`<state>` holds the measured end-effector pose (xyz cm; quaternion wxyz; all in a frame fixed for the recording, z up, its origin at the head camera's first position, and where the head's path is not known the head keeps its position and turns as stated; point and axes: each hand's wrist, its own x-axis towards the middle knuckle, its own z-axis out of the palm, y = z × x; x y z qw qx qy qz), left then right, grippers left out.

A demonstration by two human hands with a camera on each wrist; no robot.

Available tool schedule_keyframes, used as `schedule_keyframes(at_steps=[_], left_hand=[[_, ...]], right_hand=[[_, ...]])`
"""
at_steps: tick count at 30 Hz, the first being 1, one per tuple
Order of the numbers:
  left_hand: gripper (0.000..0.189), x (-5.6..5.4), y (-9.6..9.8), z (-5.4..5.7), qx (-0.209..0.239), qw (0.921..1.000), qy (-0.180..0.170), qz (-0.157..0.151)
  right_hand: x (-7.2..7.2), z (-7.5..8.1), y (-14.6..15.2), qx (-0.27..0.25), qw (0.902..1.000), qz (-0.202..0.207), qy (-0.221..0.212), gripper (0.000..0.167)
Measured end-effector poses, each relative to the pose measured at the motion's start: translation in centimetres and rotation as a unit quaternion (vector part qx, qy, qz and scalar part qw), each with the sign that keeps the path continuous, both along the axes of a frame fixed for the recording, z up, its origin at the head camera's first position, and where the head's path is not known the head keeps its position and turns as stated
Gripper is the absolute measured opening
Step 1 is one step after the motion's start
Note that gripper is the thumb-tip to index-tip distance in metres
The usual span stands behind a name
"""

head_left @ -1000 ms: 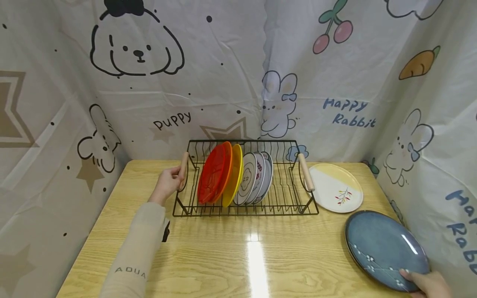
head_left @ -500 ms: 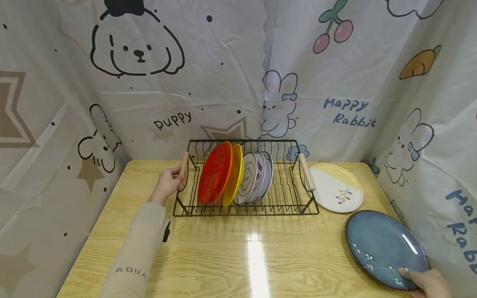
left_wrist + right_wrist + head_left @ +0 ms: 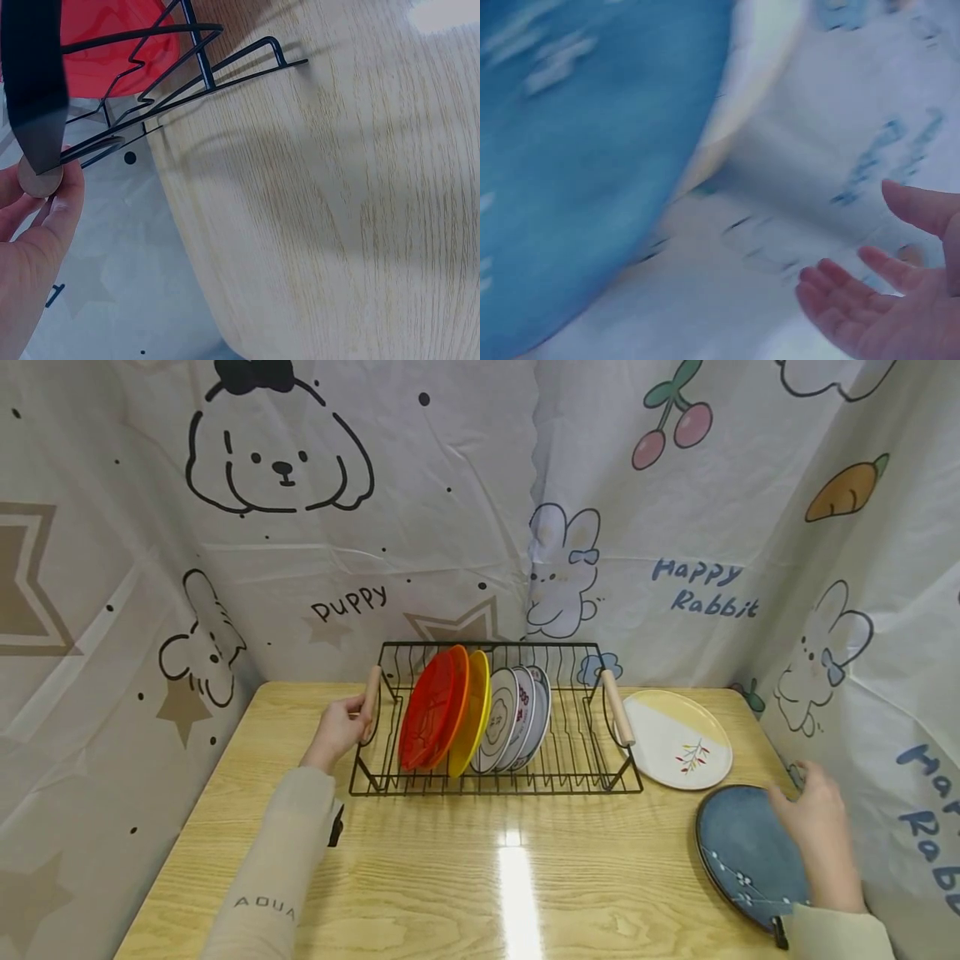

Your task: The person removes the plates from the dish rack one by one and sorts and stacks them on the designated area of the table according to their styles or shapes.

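Observation:
My left hand (image 3: 339,731) grips the left wooden handle (image 3: 371,693) of a black wire dish rack (image 3: 570,781). In the left wrist view, the fingers and thumb close round that handle's round end (image 3: 40,177). Red, orange and yellow plates (image 3: 472,714) stand on edge in the rack, beside several white patterned plates (image 3: 498,718). Over the right side of the blue plates (image 3: 742,843) hovers my right hand (image 3: 817,818), holding nothing. Its fingers look relaxed and spread from the thumb in the right wrist view, apart from the blue plate (image 3: 592,172).
A white and yellow plate (image 3: 667,752) lies flat to the right of the rack, just behind the blue ones. Printed curtains (image 3: 450,485) enclose the wooden table (image 3: 420,877) at the back and both sides.
My right hand has let go of the blue plate's near edge and moved up and forward above it. The blue plates stay in place. My left hand keeps its hold on the handle.

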<state>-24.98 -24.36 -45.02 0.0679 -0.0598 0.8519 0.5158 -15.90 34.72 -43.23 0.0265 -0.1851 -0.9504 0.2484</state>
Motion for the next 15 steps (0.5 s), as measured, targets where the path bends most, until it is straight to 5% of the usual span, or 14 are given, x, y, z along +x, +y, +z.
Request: schedule_keyframes(at_steps=[3, 6, 15], left_hand=[[0.046, 0.0, 0.0, 0.0, 0.003, 1.0000, -0.003, 0.001], [0.046, 0.0, 0.0, 0.0, 0.000, 1.0000, -0.002, 0.004], [0.047, 0.0, 0.0, 0.1, -0.007, 1.0000, 0.004, 0.004]], right_hand=[[-2.0, 1.9, -2.7, -0.017, 0.9957, 0.047, 0.079, 0.061], [-3.9, 3.5, -5.1, -0.026, 0.9891, 0.090, 0.114, 0.060], [-9.2, 4.2, -10.3, -0.063, 0.9782, 0.178, 0.087, 0.061]])
